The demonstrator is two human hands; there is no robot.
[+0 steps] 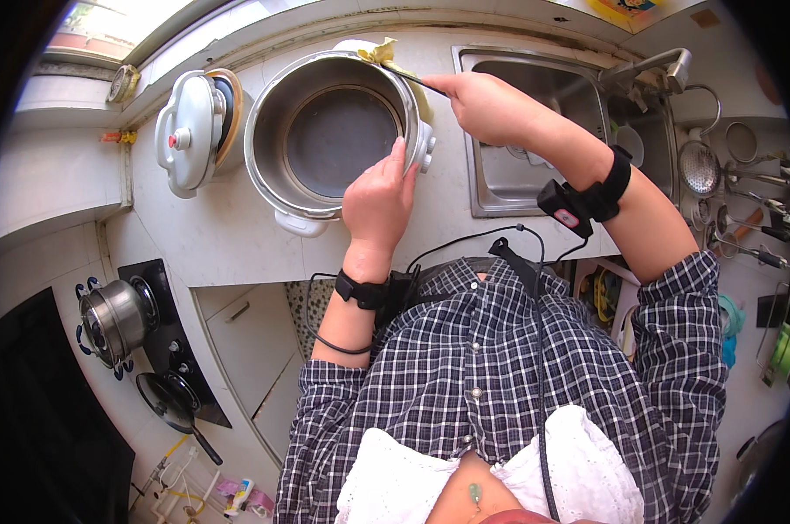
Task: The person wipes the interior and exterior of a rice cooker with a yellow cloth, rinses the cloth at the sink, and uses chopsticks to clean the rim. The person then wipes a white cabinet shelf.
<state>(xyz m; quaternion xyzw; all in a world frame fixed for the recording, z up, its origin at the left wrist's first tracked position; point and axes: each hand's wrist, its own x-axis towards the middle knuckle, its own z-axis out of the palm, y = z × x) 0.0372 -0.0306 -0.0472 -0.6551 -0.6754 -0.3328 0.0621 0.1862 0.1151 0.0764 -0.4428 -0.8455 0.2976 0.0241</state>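
An electric pressure cooker (pixel 264 157) with a white rim stands uncovered on the counter, its metal inside showing nothing in it. My left hand (pixel 380 196) rests on the cooker's near right rim, fingers together and pointing inward; whether it grips the rim is unclear. My right hand (pixel 483 105), beyond the cooker's right side, holds a thin black stick or handle. That tool's far end meets a crumpled yellowish cloth (pixel 378 52) at the cooker's back right rim. The white cooker lid (pixel 188 134), with a red-tipped valve, stands tilted at the left.
A double steel sink (pixel 476 190) with a faucet (pixel 676 69) lies at the right. Ladles and strainers (pixel 699 169) hang beyond it. At the left, a steel pot (pixel 116 318) and a black frying pan (pixel 165 399) sit on the hob. A black cable crosses my front.
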